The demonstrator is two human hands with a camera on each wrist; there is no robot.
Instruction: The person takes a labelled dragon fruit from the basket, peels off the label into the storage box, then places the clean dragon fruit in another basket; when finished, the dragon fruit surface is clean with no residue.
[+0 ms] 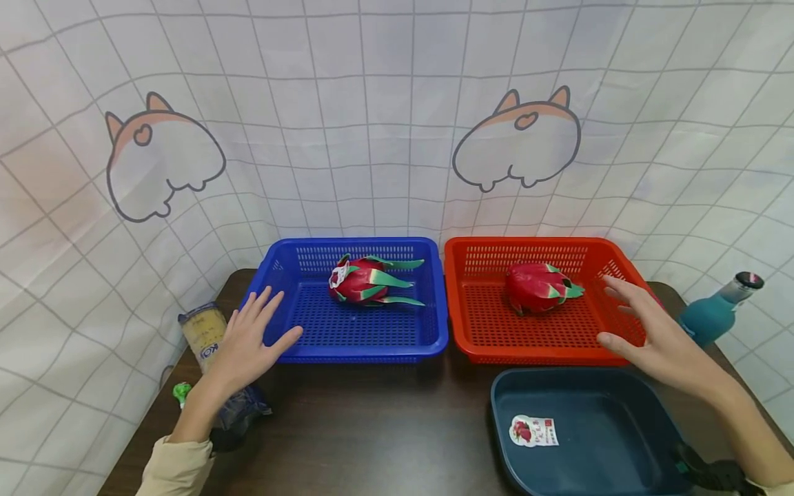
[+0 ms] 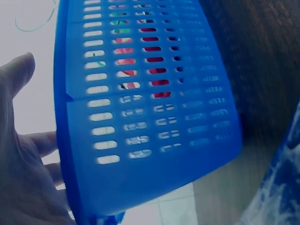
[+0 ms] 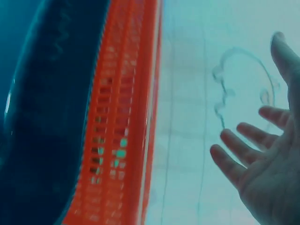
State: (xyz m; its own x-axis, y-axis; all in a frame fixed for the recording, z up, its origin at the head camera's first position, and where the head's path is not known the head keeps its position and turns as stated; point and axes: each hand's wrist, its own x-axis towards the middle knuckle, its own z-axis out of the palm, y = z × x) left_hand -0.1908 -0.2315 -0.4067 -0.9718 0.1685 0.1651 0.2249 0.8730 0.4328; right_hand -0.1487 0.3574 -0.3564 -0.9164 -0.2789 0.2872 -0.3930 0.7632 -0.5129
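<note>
My left hand is spread over the near left corner of a blue basket, its fingers and thumb apart. Inside that basket lies a dragon fruit with long green tips and a white sticker. The right hand is held above the right side of a red basket, fingers extended and holding nothing. A second dragon fruit lies in the red basket. In the right wrist view, the right hand stands apart from the red basket's wall.
A dark teal tray with a dragon fruit label stands in front of the red basket. Left of the blue basket lie a yellow packet and a small green item. A teal bottle is at the far right.
</note>
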